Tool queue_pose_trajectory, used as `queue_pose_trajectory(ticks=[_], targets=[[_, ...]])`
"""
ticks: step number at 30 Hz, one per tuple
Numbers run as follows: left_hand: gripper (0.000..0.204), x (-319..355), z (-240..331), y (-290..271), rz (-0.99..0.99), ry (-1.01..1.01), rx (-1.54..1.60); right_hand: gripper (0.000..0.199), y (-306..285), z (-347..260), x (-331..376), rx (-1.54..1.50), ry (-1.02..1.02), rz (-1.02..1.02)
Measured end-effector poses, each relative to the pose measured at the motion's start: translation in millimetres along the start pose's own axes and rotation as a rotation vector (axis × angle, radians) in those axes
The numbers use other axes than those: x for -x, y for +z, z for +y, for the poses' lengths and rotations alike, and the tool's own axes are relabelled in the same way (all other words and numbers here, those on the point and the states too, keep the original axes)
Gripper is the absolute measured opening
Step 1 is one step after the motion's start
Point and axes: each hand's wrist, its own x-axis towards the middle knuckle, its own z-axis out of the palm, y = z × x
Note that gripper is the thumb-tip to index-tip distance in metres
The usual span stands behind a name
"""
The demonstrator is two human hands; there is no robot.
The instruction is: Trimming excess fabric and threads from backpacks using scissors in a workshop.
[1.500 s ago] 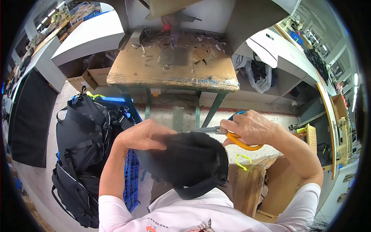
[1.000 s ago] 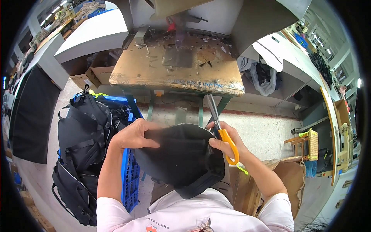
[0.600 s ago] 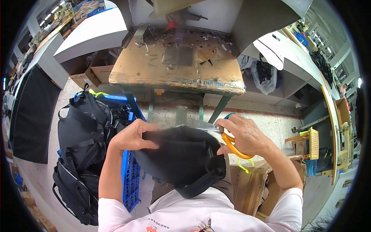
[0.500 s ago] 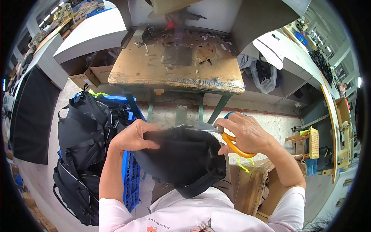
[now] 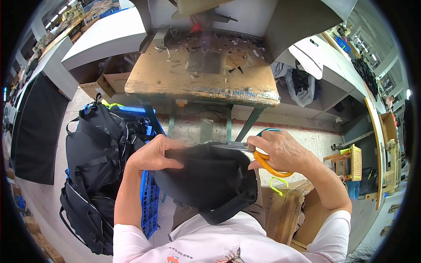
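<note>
A black fabric bag (image 5: pixel 206 179) rests at my lap, its far edge held up toward the bench. My left hand (image 5: pixel 153 154) grips that bag at its left far edge, thumb on the near side and fingers partly hidden behind the cloth. In my right hand (image 5: pixel 280 153) is a pair of scissors (image 5: pixel 267 164) with orange handles. Their metal blades point left along the bag's far edge; whether cloth lies between them I cannot tell. A bright yellow-green cord (image 5: pixel 276 186) hangs below the scissors' handles.
Ahead stands a worn wooden bench (image 5: pixel 175 79) strewn with scraps. Black backpacks (image 5: pixel 96 153) are piled on a blue plastic crate (image 5: pixel 149 206) at my left. An open cardboard box (image 5: pixel 283 210) sits by my right side. Farther right is a small wooden stool (image 5: pixel 351 162).
The scissors and my right hand have shifted slightly right and down, and the blades look closer together. My left hand keeps its hold on the bag.
</note>
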Motion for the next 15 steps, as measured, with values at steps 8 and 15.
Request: queue_pose_trajectory(ticks=[8,15], targets=[[0.041,0,7,-3,0.011,-0.034,-0.074,0.057,13,4,3,-0.344,0.175,0.037],[0.046,9,2,-7,0.016,-0.002,-0.185,0.052,79,-18,-3,-1.129,0.358,0.192]])
